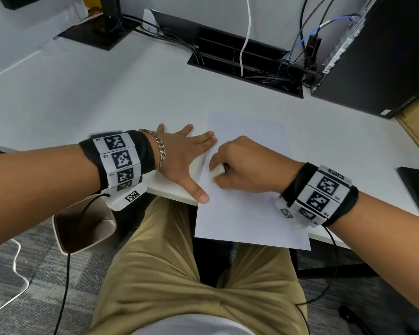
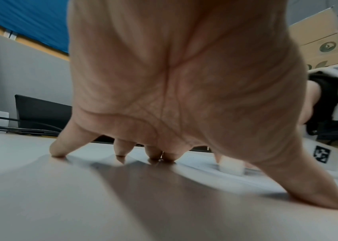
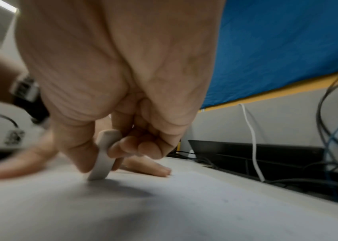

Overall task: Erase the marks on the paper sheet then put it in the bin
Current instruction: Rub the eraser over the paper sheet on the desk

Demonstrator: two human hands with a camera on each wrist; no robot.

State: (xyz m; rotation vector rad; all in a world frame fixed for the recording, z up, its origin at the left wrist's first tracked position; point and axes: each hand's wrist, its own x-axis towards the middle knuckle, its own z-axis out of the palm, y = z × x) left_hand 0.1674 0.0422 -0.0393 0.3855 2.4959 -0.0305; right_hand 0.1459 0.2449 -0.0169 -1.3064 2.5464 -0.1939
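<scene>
Right hand [image 1: 244, 165] presses eraser [image 1: 218, 169] onto paper sheet [image 1: 249, 209].

We are looking at an office workstation. The white table [image 1: 107, 93] has a black cable tray [image 1: 247, 66] sunk into its back edge, full of dark leads, with a white cable [image 1: 246, 32] and a blue network cable [image 1: 334, 20] running down into it. A black desktop computer tower [image 1: 382, 52] stands at the table's right end, and the black foot of a monitor stand [image 1: 99, 32] sits at the back left. Grey partition panels [image 2: 19, 81] wall the table in. Below we see grey striped carpet [image 1: 22, 274], a small waste bin [image 1: 82, 228] and cardboard boxes [image 2: 320, 44] stacked nearby.
</scene>
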